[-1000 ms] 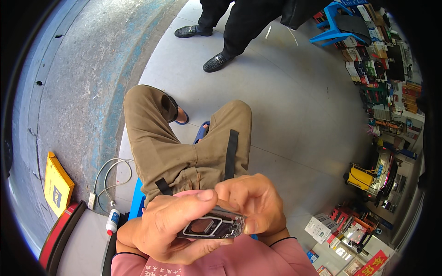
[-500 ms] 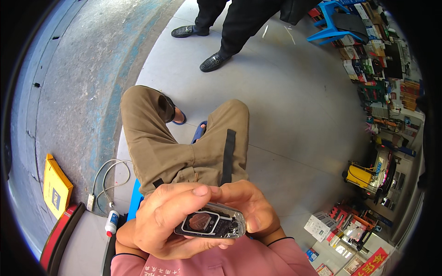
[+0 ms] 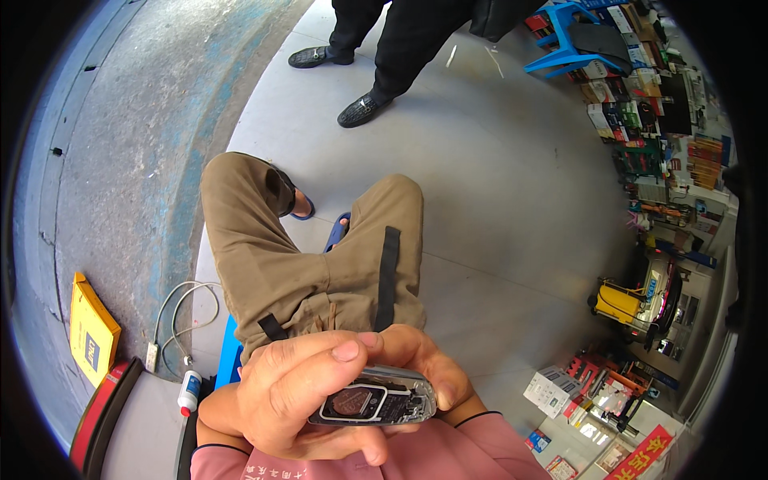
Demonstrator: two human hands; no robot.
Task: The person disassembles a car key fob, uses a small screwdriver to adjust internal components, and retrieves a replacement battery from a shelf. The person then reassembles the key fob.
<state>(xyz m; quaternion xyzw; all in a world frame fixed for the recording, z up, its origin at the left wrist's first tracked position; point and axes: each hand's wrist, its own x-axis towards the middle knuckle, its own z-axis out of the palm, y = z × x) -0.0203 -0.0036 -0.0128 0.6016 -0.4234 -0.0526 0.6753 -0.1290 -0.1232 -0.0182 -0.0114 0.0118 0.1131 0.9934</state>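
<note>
Landmark: opened phone (image 3: 373, 402), back cover off, dark innards and round part exposed, held low over the lap.

Left of phone: yellow box (image 3: 90, 334) by the wall; white cable (image 3: 182, 308) coiled on the floor; small white bottle (image 3: 189, 391).

At phone: left hand (image 3: 300, 392) wrapped over it, fingers (image 3: 346, 350) clenched on the top edge; right hand (image 3: 436, 376) cupped behind the right end, fingers grasping it. Best kept level and firmly pinched at the edges, clear of bare circuitry.

Above phone: khaki knees (image 3: 320, 256); a bystander's black shoes (image 3: 364, 108).

Right of phone: blue stool (image 3: 570, 36); boxed goods (image 3: 552, 390). Nothing between hands and phone.
</note>
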